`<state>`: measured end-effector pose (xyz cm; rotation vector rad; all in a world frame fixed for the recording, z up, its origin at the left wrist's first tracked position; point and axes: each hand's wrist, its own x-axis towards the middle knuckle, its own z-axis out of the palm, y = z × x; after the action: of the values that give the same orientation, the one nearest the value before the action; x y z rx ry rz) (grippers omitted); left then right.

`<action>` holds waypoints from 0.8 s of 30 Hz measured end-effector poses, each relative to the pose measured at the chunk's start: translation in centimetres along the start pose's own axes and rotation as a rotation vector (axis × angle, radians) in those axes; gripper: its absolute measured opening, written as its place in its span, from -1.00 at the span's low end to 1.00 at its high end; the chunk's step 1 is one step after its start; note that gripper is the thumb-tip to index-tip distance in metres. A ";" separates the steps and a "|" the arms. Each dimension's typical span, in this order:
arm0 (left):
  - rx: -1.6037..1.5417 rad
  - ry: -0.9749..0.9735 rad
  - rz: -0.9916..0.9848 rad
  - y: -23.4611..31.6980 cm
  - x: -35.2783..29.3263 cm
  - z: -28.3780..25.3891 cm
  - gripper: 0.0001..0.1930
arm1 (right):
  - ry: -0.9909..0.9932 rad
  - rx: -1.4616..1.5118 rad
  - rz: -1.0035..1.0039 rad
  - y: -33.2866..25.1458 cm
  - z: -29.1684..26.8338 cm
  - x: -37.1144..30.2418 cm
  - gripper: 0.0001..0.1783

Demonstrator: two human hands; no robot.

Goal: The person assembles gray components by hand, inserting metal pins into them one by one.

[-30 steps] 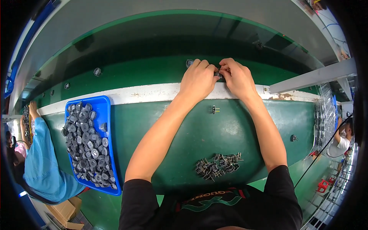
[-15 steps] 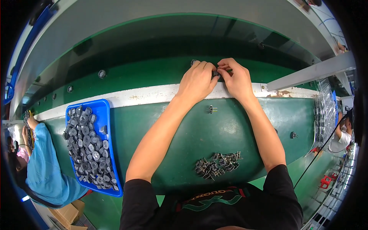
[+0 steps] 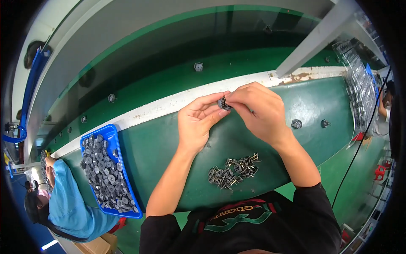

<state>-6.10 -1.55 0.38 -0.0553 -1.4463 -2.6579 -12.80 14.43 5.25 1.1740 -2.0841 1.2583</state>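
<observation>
Over the far side of the green table, both hands meet at one small round dark-grey housing [image 3: 221, 103] with its open inside showing. My left hand [image 3: 193, 122] grips the housing by its rim, between thumb and fingertips. Thumb and forefinger of my right hand [image 3: 263, 111] are pinched at the housing's right side; whether a small piece sits between them is hidden. Nearer to me lies a loose pile of small black parts with metal prongs [image 3: 232, 172]. To the right of my right hand rest a round dark part [image 3: 297, 123] and a small pronged part [image 3: 325, 123].
A blue tray [image 3: 128, 171] full of grey round housings stands at the left. Past a white rail [image 3: 160, 106], a green belt [image 3: 156, 86] carries spaced round parts [image 3: 198, 67]. A metal post [image 3: 311, 40] rises at the right, near stacked clear plastic trays [image 3: 357, 86]. A co-worker in blue [image 3: 78, 203] sits at the left.
Both hands have come back from over the rail and belt to above the table, bringing the housing. The pronged part that lay alone mid-table no longer shows. The view has turned.
</observation>
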 end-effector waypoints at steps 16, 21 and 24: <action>0.725 0.392 0.080 2.3 10.7 -8.2 -0.74 | -0.297 0.057 0.103 3.2 3.9 -4.5 -0.63; 1.291 0.448 0.014 2.0 15.3 -11.5 -0.69 | -0.382 0.020 -0.011 3.8 4.7 -5.9 -0.71; 1.448 0.454 0.058 1.7 15.9 -10.4 -0.64 | -0.304 0.121 0.110 4.4 3.5 -6.4 -0.80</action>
<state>-21.41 -12.47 -2.47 0.5454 -2.5761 -0.9214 -12.76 15.24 -3.21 1.3956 -2.3446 1.3421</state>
